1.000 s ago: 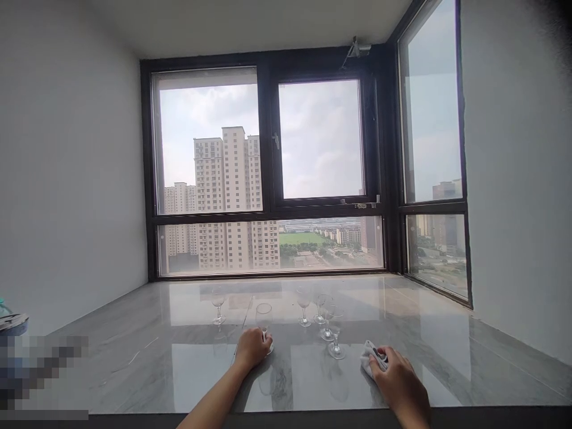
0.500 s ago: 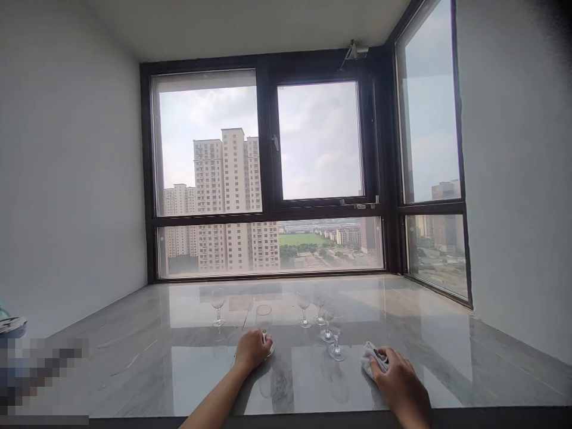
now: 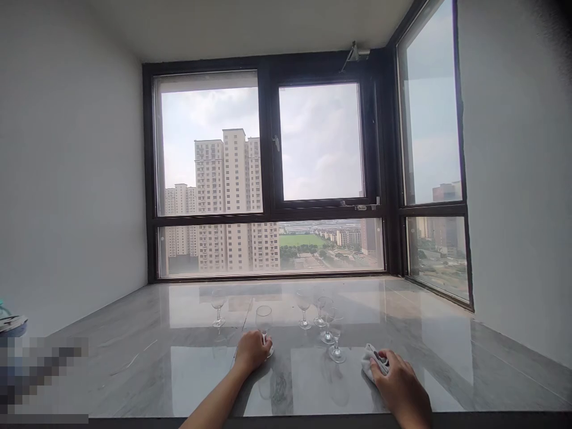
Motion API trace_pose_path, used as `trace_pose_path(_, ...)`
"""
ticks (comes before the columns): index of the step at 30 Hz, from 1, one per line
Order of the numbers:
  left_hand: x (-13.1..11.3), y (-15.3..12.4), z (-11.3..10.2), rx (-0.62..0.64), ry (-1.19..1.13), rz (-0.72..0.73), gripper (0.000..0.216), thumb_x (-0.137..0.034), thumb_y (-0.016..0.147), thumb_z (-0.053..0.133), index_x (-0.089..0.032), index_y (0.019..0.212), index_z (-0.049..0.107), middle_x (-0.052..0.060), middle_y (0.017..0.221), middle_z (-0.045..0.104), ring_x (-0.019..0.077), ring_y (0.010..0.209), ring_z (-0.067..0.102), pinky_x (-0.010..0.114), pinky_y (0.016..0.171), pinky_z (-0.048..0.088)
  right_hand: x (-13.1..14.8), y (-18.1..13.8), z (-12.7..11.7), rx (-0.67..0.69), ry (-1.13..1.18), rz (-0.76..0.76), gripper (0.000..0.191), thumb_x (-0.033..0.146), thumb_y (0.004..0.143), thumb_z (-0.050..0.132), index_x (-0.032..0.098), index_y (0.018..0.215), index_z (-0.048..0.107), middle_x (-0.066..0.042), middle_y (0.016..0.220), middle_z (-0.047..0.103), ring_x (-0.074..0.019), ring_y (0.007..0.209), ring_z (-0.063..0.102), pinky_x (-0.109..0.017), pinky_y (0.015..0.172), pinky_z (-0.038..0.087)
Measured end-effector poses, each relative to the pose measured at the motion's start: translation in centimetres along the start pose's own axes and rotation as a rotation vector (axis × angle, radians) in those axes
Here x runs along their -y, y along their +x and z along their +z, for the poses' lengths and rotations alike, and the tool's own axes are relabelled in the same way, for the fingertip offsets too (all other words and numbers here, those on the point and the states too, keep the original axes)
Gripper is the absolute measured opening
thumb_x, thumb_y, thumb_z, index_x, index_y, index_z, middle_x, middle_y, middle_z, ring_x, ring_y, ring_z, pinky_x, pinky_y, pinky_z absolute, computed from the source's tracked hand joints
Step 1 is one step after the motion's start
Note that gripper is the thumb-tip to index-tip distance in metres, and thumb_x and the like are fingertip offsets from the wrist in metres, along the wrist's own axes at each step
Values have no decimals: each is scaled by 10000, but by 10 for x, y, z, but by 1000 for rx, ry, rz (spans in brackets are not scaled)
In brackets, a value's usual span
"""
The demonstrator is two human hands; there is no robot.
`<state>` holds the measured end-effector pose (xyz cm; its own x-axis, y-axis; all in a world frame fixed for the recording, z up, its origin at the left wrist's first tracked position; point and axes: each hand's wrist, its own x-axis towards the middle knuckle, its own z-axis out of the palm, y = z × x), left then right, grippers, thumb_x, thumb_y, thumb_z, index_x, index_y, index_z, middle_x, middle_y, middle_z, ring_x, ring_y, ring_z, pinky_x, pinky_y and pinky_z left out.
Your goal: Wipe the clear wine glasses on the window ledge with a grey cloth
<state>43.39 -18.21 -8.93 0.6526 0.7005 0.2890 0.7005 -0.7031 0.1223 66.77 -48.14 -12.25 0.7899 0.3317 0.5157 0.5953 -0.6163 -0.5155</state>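
Observation:
My left hand (image 3: 254,350) is closed around the stem of a small clear goblet (image 3: 263,314), which stands upright on the glossy grey marble sill (image 3: 201,357). Its foot is partly hidden behind my fingers. In my right hand (image 3: 399,376) is a bunched grey-white cloth (image 3: 369,361), resting on the sill. Between my hands and farther back stand several more clear goblets: the nearest goblet (image 3: 336,345) is to the left of the cloth, and a goblet (image 3: 304,310) stands behind. Another goblet (image 3: 218,307) is alone at the back left.
A dark-framed window (image 3: 268,217) rises behind the sill, and a side window (image 3: 435,208) meets it on the right. White walls (image 3: 80,179) bound both sides. At the far left edge a partly seen object (image 3: 13,325) sits beside a blurred patch.
The view has shifted very slightly. Both hands, the cloth and the goblets keep their places on the sill.

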Motion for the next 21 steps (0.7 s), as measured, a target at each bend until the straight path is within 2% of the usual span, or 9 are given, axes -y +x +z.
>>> trace_pose_path(11, 3, 2, 5, -16, 11, -10, 485, -447, 926, 377, -175, 748, 737, 137, 818, 734, 232, 812, 681, 312, 764, 433, -5, 0, 7, -15, -3, -11, 291, 441, 849, 376, 255, 948, 577, -81, 1040, 670, -276, 1021, 590, -364, 761, 441)
trace_pose_path(21, 3, 1, 3, -24, -19, 5, 478, -432, 925, 381, -173, 716, 724, 131, 780, 726, 235, 784, 681, 319, 753, 435, -1, 0, 2, 15, 9, 7, 312, 462, 835, 380, 262, 943, 593, -85, 1054, 672, -283, 1048, 588, -368, 769, 451)
